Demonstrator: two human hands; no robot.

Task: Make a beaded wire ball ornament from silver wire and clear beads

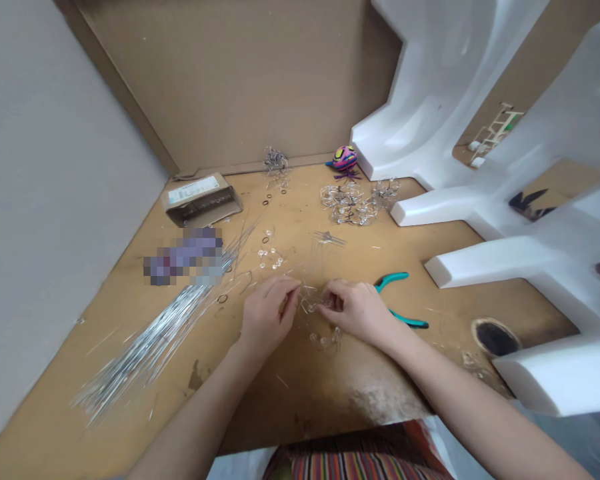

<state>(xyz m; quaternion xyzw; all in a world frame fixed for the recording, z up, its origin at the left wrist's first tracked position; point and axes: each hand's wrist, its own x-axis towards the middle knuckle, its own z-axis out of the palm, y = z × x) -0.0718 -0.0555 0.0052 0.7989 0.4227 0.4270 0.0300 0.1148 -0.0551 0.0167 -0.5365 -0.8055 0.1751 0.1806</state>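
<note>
My left hand (269,313) and my right hand (356,310) rest close together on the brown board, fingers curled and pinched around a small piece of thin wire with clear beads (314,307) held between them. More clear beads on wire (326,341) lie just below the hands. Teal-handled pliers (399,300) lie on the board right behind my right hand, partly hidden by it. A long bundle of thin silver wires (155,340) lies to the left of my left hand.
Finished wire-and-bead pieces (353,202) lie at the back, beside a colourful small toy (345,159). A small cardboard box (201,199) sits back left. White foam blocks (480,200) fill the right side. Loose beads and rings (270,257) are scattered. A dark hole (496,337) marks the board.
</note>
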